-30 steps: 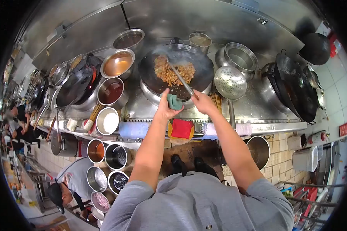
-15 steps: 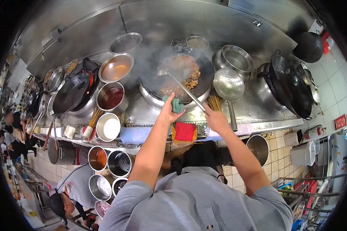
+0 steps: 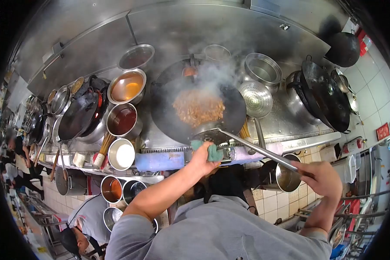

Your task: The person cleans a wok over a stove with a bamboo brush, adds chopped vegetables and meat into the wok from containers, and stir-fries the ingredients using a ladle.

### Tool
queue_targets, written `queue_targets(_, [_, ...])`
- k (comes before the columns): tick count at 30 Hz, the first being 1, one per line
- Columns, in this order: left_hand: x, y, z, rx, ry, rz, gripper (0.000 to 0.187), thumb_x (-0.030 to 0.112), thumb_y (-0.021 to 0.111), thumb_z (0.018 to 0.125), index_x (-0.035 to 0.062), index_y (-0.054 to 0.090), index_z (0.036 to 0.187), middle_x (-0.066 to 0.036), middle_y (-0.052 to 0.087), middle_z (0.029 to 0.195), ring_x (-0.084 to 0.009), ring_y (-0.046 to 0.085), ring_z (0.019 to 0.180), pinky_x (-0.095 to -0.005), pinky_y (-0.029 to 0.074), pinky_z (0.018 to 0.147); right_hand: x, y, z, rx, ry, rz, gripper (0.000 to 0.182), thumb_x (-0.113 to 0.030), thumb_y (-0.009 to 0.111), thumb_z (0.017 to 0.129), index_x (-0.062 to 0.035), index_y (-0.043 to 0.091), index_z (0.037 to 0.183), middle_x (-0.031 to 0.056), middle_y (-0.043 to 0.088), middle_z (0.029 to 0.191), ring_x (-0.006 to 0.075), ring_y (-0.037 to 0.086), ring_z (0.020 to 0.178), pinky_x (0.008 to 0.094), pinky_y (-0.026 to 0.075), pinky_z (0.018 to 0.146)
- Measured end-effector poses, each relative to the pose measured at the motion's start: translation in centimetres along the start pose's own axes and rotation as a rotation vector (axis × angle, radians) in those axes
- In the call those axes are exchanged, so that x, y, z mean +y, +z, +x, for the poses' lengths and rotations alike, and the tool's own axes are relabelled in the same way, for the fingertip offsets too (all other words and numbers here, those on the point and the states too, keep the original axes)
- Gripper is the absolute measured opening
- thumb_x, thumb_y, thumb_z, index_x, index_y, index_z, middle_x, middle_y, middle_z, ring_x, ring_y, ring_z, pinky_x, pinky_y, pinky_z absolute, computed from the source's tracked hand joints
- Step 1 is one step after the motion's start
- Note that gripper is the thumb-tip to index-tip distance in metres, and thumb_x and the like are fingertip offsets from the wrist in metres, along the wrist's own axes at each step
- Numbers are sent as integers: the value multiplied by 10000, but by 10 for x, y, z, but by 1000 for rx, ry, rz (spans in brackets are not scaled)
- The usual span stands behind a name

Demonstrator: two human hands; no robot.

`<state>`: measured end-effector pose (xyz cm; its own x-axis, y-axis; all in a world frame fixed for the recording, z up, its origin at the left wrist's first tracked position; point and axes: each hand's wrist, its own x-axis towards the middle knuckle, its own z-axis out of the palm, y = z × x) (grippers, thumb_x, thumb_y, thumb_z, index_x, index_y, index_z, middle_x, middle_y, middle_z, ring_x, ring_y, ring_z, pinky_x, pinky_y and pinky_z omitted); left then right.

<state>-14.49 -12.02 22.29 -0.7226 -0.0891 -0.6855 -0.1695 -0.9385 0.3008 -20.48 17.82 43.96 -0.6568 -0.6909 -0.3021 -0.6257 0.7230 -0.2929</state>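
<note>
A large dark wok (image 3: 164, 119) is tilted toward me, with browned chopped food (image 3: 198, 107) and steam in it. My left hand (image 3: 202, 161) is closed round a green cloth (image 3: 213, 152) at the wok's near rim. In my right hand (image 3: 323, 178), out to the right, is the handle end of a long metal ladle (image 3: 260, 150). The ladle's bowl is inside the wok's near edge, below the food.
Left of the wok are pots of orange liquid (image 3: 128, 87), red sauce (image 3: 121, 119) and white contents (image 3: 121, 154). A perforated strainer (image 3: 255, 99) lies right of it. Another wok (image 3: 325, 95) stands farther right. A person (image 3: 89, 221) bends at lower left.
The wok has come nearer and tips toward me, its food gathered in the middle. My left hand has moved down and slightly right; my right hand has gone right and down, drawing the ladle back.
</note>
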Motion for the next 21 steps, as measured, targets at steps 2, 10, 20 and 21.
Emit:
queue_targets(2, [15, -4, 36, 14, -32, -80, 106, 189, 535, 870, 91, 556, 904, -67, 583, 824, -223, 583, 753, -384, 539, 675, -2, 23, 32, 71, -71, -50, 475, -157, 610, 794, -235, 574, 1261, 95, 668, 845, 337, 624, 737, 402, 495, 658])
queue_targets(10, [-28, -53, 32, 20, -10, 56, 177, 158, 556, 844, 63, 517, 988, -104, 579, 937, -264, 583, 833, -442, 549, 745, -28, 123, 156, 409, 2, -15, 471, -155, 574, 848, -240, 512, 1308, 179, 646, 801, 383, 615, 737, 475, 485, 684])
queue_targets(20, [-2, -10, -9, -2, -53, 111, 157, 275, 519, 902, 128, 548, 947, -71, 595, 895, -229, 593, 824, -456, 540, 754, -13, 10, 4, 45, 15, 122, 466, -104, 614, 795, -162, 566, 1255, 125, 663, 858, 353, 626, 756, 409, 488, 681])
queue_targets(21, [4, -8, -2, 24, -60, 109, 168, 277, 516, 905, 126, 555, 969, -74, 602, 916, -227, 594, 831, -459, 539, 755, -12, 9, 6, 48, -16, 79, 489, -90, 615, 790, -177, 562, 1268, 114, 663, 852, 332, 633, 751, 385, 489, 689])
